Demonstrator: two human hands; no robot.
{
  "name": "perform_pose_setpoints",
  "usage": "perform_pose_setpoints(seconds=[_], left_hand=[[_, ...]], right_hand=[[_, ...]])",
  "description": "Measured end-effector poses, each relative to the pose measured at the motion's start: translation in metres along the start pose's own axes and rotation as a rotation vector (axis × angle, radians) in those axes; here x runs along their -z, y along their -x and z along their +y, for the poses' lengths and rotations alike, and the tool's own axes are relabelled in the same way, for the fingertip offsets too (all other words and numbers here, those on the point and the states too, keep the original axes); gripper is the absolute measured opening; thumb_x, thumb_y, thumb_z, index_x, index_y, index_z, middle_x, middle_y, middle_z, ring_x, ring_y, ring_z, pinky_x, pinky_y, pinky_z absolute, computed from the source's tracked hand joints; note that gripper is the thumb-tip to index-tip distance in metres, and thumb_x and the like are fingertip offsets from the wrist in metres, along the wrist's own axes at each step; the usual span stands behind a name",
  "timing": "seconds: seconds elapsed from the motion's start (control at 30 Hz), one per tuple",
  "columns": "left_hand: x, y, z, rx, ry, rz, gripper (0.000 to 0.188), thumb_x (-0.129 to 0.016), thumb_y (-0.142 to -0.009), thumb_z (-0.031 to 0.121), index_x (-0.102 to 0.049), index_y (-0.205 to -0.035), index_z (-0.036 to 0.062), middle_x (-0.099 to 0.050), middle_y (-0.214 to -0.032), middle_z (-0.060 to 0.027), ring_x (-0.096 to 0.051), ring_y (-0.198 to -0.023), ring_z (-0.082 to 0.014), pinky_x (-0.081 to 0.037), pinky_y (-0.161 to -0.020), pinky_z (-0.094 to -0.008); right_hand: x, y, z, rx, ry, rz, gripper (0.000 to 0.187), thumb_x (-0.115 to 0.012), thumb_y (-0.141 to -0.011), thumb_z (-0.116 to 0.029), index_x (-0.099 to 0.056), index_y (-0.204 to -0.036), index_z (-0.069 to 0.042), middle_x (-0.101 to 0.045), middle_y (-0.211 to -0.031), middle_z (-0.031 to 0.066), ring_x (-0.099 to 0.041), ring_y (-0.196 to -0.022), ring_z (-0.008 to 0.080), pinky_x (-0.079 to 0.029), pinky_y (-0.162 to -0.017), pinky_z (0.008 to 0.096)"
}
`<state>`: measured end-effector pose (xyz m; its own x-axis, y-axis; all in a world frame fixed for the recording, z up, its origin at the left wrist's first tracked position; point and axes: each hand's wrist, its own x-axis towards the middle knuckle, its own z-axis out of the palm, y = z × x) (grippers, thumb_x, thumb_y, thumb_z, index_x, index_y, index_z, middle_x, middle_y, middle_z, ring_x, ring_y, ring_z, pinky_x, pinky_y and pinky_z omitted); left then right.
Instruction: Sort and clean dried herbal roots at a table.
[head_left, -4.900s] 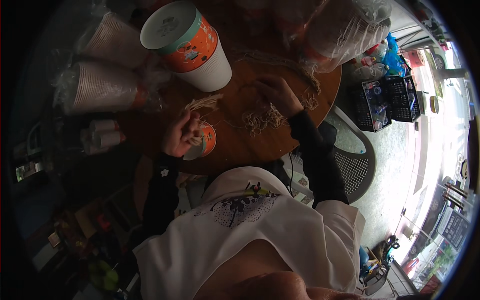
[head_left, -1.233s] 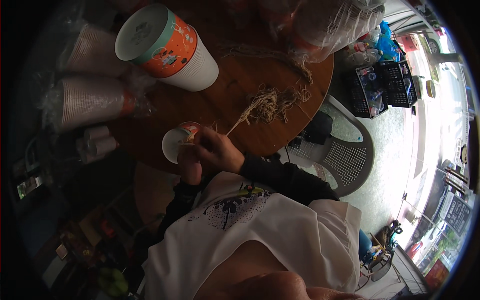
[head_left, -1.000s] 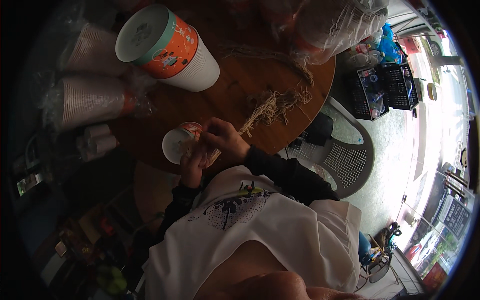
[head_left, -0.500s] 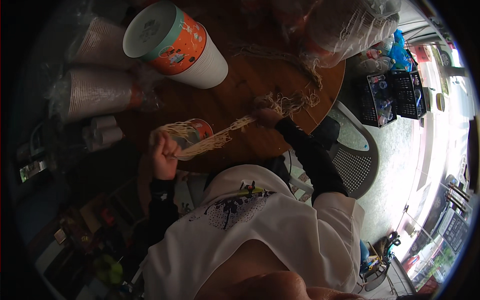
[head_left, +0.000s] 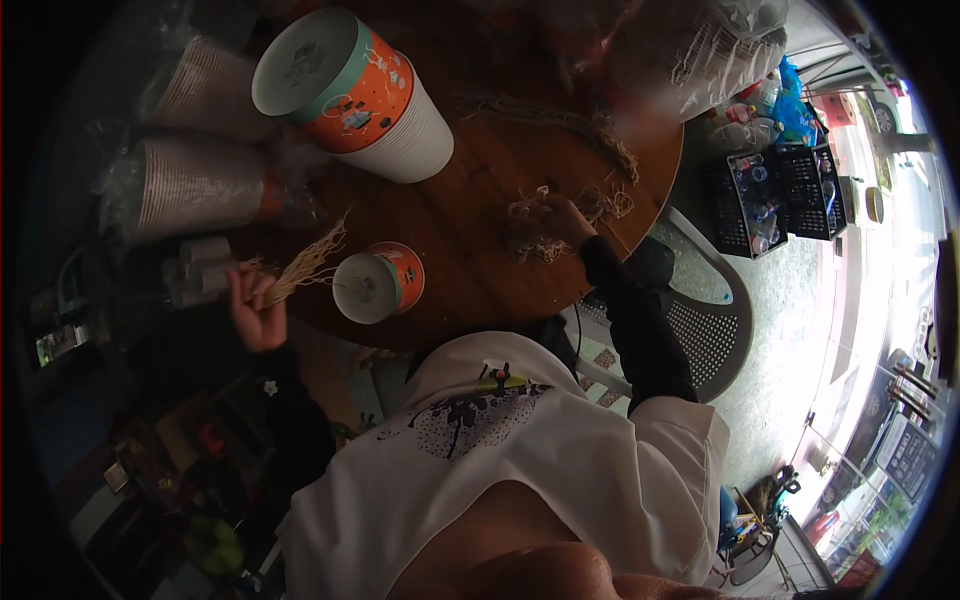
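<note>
At the table's left edge, my left hand (head_left: 258,308) is closed on one end of a bundle of beige strings (head_left: 312,262), whose loose ends fan out toward the upper right. Close beside it stands an upturned orange-and-white paper tub (head_left: 365,288). Farther right, my right hand (head_left: 566,220) has its fingers closed on a tangled heap of beige string (head_left: 535,240); exactly which strands it grips is hard to see. More loose string (head_left: 610,205) lies just right of that hand.
A tall stack of upturned paper tubs (head_left: 400,120) stands on the round wooden table (head_left: 465,215). Plastic-wrapped tub stacks (head_left: 195,190) lie at left, others (head_left: 700,65) at far right. Long strands (head_left: 560,118) lie behind. A grey chair (head_left: 715,345) and black crates (head_left: 745,205) are at right.
My left hand has swung left with its string bundle, away from the tub. The strand stretched between my hands has parted, and my right hand has moved slightly right over the heap.
</note>
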<state>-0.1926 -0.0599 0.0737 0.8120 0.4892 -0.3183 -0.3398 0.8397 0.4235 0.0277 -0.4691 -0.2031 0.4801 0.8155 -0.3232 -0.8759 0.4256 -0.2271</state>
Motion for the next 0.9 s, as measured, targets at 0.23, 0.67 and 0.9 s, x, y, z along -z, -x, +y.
perform_pose_setpoints(seconds=[0.23,0.67,0.9], left_hand=[[0.018,0.019,-0.147,0.565,-0.060,0.040,0.022,-0.047,-0.091,0.016,-0.051,-0.106,0.0005,-0.050,-0.068,0.0016,-0.037,-0.047,-0.0033,-0.041,-0.057,-0.0204],[0.040,-0.005,-0.233,0.653,-0.457,-0.378,0.021,-0.054,-0.089,0.029,-0.055,-0.097,0.0101,-0.053,-0.079,0.0032,-0.041,-0.054,-0.0036,-0.038,-0.052,-0.0229],[0.027,0.004,-0.195,0.310,-0.671,-0.217,0.022,-0.046,-0.093,0.028,-0.052,-0.092,0.0070,-0.061,-0.100,-0.0075,-0.041,-0.059,-0.0058,-0.040,-0.061,-0.0244]], right_hand=[[-0.151,0.020,0.004,0.119,0.692,0.188,0.026,-0.051,-0.088,-0.011,-0.048,-0.114,-0.006,-0.055,-0.092,0.0031,-0.055,-0.084,0.0117,-0.047,-0.065,0.0255],[-0.191,0.047,0.049,0.052,1.095,-0.060,0.025,-0.049,-0.083,0.001,-0.052,-0.108,-0.002,-0.059,-0.097,0.0034,-0.056,-0.084,0.0089,-0.048,-0.070,0.0245],[-0.167,0.051,0.053,0.084,1.121,0.216,0.021,-0.052,-0.085,-0.005,-0.052,-0.106,-0.001,-0.063,-0.086,0.0067,-0.058,-0.080,0.0104,-0.048,-0.066,0.0264]])
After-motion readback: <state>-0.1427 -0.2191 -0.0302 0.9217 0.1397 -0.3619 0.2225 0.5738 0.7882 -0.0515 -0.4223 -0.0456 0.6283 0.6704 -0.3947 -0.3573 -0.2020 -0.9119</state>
